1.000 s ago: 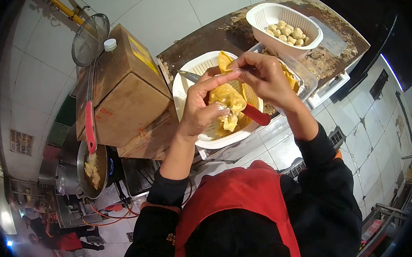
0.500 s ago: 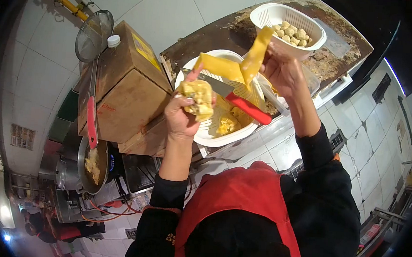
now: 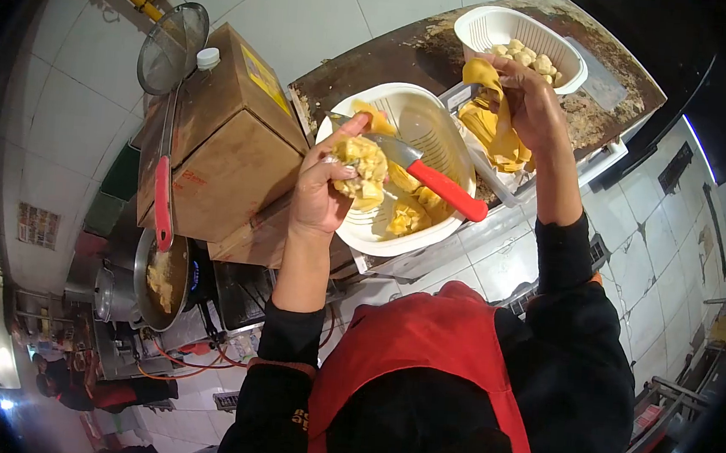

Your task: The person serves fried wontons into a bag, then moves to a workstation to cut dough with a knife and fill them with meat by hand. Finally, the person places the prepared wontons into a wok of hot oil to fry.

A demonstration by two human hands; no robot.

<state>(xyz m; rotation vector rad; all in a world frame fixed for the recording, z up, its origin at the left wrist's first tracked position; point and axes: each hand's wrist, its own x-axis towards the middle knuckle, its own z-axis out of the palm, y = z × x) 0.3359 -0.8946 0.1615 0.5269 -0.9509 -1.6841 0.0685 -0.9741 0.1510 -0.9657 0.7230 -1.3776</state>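
Note:
My left hand (image 3: 322, 183) is closed round a lumpy yellow dumpling (image 3: 361, 174) with pale filling showing, held over the white basin (image 3: 466, 179). A small piece of yellow dough wrapper (image 3: 374, 118) shows beyond its fingertips. Across the basin lies a knife with a red handle (image 3: 448, 190), its blade running behind my left fingers. Several yellow dumplings (image 3: 410, 216) sit at the basin's bottom. To the right, my right hand (image 3: 533, 99) pinches a yellow wrapper sheet (image 3: 481, 71) above a tray. More yellow wrappers (image 3: 497, 135) lie folded in that tray.
Beyond my right hand, a white container (image 3: 475, 28) holds several pale balls (image 3: 526, 56). On the left stand a cardboard box (image 3: 233, 154) and a long-handled strainer (image 3: 173, 49). A pan (image 3: 162, 284) sits over a blue flame. Another person (image 3: 91, 388) is at the far lower left.
The long wrapper strip stretched between my hands is gone from there. My right hand has moved right, over the wrapper tray. My left hand still holds the dumpling.

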